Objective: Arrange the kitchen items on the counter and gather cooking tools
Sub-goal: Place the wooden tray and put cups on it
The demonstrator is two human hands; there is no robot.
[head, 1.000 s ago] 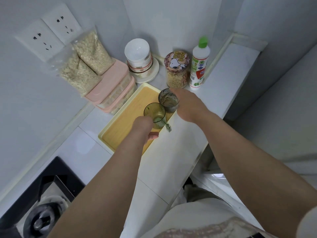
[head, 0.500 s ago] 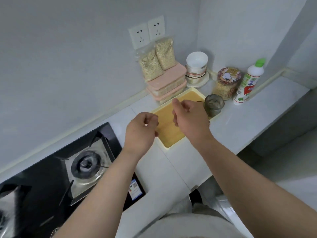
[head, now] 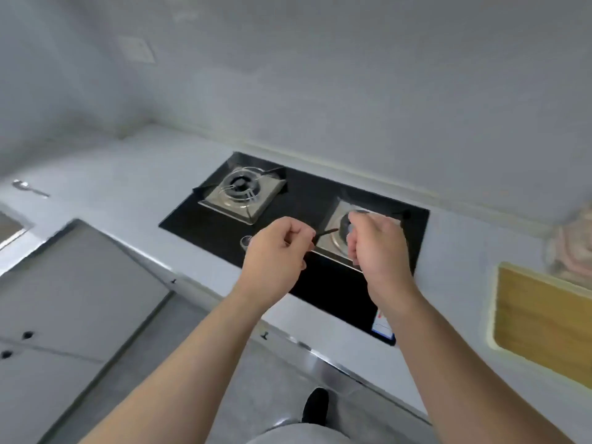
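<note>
Left hand [head: 272, 248], right hand [head: 378, 248] over hob [head: 307, 190]

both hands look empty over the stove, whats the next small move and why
Probably swing the left hand leftward toward the spoon lying on the counter by the sink. Both hands hover empty over the stove, the right hand included, and the spoon is the only loose tool in view, far from the yellow tray at right.

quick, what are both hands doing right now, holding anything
Left hand: open, fingers loosely curled, holding nothing, above the black glass gas hob.
Right hand: open, fingers loosely curled, holding nothing.
</note>
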